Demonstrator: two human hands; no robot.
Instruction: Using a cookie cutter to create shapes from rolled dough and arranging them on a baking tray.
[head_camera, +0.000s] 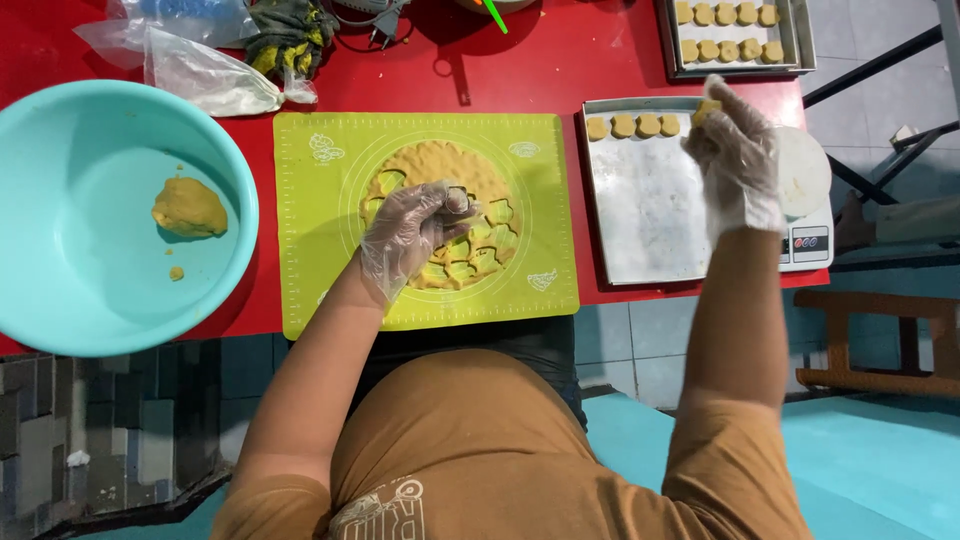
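Our right hand (738, 160), gloved, pinches a cut dough piece (706, 110) over the tray (645, 215) at right of centre, beside its row, while our left hand (412, 235) grips a cutter (458, 198), fingers curled, on the rolled dough (440, 175); we judge placing comes next.

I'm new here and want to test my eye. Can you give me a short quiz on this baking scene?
1. True or false: the left hand rests on the rolled dough on the green mat.
2. What does the right hand hold over the near tray?
3. Where is the spare dough lump? A) teal bowl B) far tray C) scale

Key: 1 true. 2 a cut dough piece. 3 A.
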